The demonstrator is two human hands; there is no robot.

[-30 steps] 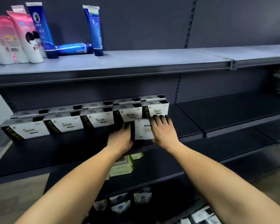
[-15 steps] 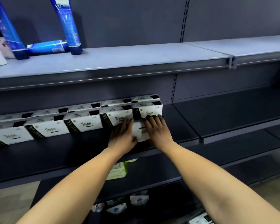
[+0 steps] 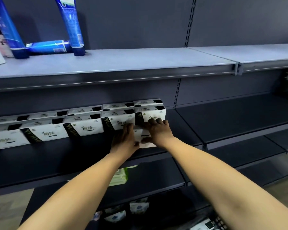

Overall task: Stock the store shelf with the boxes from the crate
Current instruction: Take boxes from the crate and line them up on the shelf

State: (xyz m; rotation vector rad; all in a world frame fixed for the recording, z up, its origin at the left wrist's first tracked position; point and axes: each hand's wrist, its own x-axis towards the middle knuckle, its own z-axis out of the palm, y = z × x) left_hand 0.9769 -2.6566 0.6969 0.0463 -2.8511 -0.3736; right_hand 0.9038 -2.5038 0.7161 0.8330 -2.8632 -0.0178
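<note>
A double row of white cardboard boxes with black trim [image 3: 83, 126] already fills the dark metal shelf [image 3: 40, 160] left of the fingers. One more white box [image 3: 142, 136] sits between them, the left hand [image 3: 125, 140] pressing flat and the right hand [image 3: 160, 131] curled over it. Beyond the right fingers the shelf awaits stock.

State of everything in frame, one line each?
Box, held in both hands in front of the row's right end.
Left hand, fingers flat on the box.
Right hand, grips the box's top edge.
Shelved boxes, lined up two deep.
Blue tubes, two standing on caps.
Third blue tube, lying on its side.
</note>
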